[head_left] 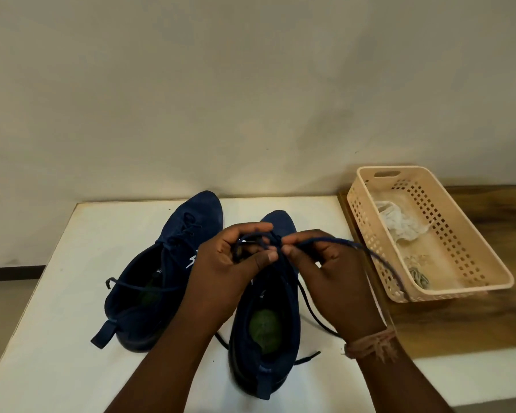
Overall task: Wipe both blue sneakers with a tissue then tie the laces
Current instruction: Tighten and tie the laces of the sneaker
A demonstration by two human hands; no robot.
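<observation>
Two dark blue sneakers stand on the white table [72,308], toes pointing away from me. The left sneaker [149,281] has a loose lace trailing across its opening. Over the right sneaker [265,338] both my hands work its dark blue laces [379,260]. My left hand [230,263] holds a loop of lace between thumb and curled fingers. My right hand [328,269] pinches the other lace strand, which arcs off to the right toward the basket. More lace ends lie on the table beside the right sneaker's heel.
A beige perforated plastic basket [465,281] sits to the right on a wooden surface [489,317], holding a crumpled white tissue [399,225] and a small grey scrap. A plain wall rises behind the table.
</observation>
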